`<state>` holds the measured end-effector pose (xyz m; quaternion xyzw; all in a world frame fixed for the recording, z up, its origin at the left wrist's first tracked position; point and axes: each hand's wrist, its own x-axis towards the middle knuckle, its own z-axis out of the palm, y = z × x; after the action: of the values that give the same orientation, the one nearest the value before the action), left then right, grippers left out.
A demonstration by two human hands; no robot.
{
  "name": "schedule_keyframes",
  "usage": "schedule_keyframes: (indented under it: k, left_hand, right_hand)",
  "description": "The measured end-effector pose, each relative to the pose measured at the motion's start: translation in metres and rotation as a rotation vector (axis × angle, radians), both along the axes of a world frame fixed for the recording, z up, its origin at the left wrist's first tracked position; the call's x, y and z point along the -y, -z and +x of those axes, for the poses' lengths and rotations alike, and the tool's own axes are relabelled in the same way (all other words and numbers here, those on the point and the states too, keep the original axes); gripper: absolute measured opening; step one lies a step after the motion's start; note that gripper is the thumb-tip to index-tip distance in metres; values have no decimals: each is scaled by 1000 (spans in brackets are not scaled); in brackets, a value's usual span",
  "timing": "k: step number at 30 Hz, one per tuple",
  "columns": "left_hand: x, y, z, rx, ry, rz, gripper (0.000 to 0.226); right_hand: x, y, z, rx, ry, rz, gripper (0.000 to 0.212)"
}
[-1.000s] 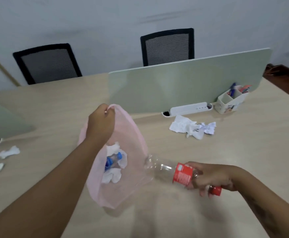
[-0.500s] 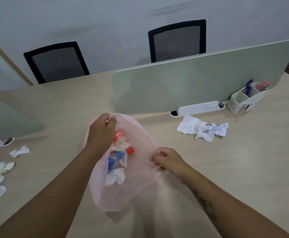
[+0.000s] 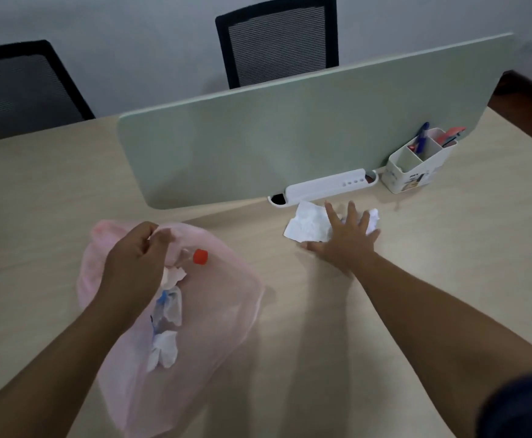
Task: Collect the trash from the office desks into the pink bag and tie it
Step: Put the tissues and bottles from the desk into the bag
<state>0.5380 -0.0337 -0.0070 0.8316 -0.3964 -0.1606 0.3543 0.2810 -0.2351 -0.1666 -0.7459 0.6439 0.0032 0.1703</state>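
The pink bag (image 3: pixel 214 311) lies on the desk at the lower left, its mouth held up by my left hand (image 3: pixel 135 263), which pinches the rim. Through the thin plastic I see a bottle with a red cap (image 3: pixel 200 257), a blue-capped bottle (image 3: pixel 165 306) and white crumpled paper (image 3: pixel 163 347). My right hand (image 3: pixel 345 240) reaches forward with fingers spread over the crumpled white paper (image 3: pixel 305 224) lying on the desk in front of the divider. The fingers rest on the paper without closing around it.
A pale green divider panel (image 3: pixel 290 131) stands across the desk. At its foot sit a white power strip (image 3: pixel 327 186) and a white pen holder (image 3: pixel 416 162) with pens. Two black mesh chairs (image 3: pixel 277 42) stand behind the desk, against the wall.
My right hand pushed the red-labelled bottle into the bag, let go of it, then moved right and forward onto the crumpled paper. My left hand kept hold of the bag rim.
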Motion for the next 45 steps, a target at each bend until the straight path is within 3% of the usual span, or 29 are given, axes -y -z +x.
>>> schedule_keyframes:
  k: [3, 7, 10, 13, 18, 23, 25, 31, 32, 34, 36, 38, 41, 42, 45]
  left_hand:
    - [3, -3, -1, -11, 7, -12, 32]
    - [8, -3, -2, -42, -25, -28, 29]
    - [8, -5, 0, -59, -35, -44, 30]
    - [7, -8, 5, -69, -27, -59, 30]
    - [-1, -20, 12, -90, -35, -107, 32]
    - [-24, -45, 25, -174, -94, -174, 29]
    - [-38, -56, 34, -199, -96, -202, 28]
    - [-84, -81, 66, -277, -29, -231, 25]
    - [-91, -83, 74, -294, -18, -240, 25]
    - [-105, -86, 86, -327, -9, -243, 25]
    - [-119, -91, 99, -353, -11, -242, 24]
    - [-130, -93, 110, -348, -5, -231, 25]
    - [-145, -95, 126, -341, 18, -234, 25]
    - [-148, -95, 130, -338, 26, -235, 25]
    - [-152, -97, 137, -320, 51, -246, 24]
  right_hand:
    - [2, 16, 10, -21, -68, -174, 92]
    - [1, 33, 16, 54, -71, -315, 24]
    - [-19, 41, 5, 105, -129, -381, 8]
    - [-34, 26, 1, 220, -211, -348, 34]
    - [-92, -33, 42, 483, -378, -255, 46]
    - [-177, -67, 117, 523, -716, -354, 25]
    - [-212, -91, 146, 622, -662, -395, 30]
    - [-262, -107, 226, 776, -477, -127, 27]
    - [-261, -108, 238, 763, -436, -94, 39]
    - [-256, -115, 252, 649, -387, 127, 85]
    - [-257, -114, 255, 547, -368, 273, 106]
    - [-267, -97, 245, 509, -331, 189, 87]
    - [-306, -66, 219, 519, -194, -50, 31]
    - [-317, -59, 209, 520, -112, -170, 23]
    - [-328, -47, 187, 468, 229, -404, 42]
